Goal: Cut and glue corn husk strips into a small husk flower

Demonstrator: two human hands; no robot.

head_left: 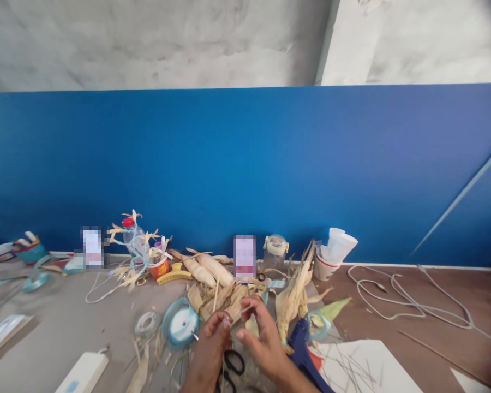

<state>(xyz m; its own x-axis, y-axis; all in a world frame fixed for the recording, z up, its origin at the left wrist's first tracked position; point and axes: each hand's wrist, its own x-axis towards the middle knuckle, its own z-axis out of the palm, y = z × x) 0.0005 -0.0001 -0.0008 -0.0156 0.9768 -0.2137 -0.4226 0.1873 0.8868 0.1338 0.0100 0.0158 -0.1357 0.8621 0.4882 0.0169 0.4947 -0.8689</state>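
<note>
My left hand (213, 346) is closed in a pinch, and whatever lies between its fingertips is too small to make out. A thin pale husk strip (216, 295) rises just above it; I cannot tell whether the fingers hold it. To the right, my right hand (264, 341) has its thumb and fingers apart, with a fine whitish streak near the fingertips. Dried corn husks (229, 299) lie behind both hands. Black-handled scissors (234, 363) are below, between my wrists. Left of my left hand is a spool of blue ribbon (183, 323).
A blue glue gun (300, 344) lies by my right forearm, beside a white sheet (376, 360) with thin wires. Behind stand a phone (244, 256), a lidded jar (275, 251) and a paper cup (325, 267). A tape roll (146, 323) and white power bank (84, 374) lie left.
</note>
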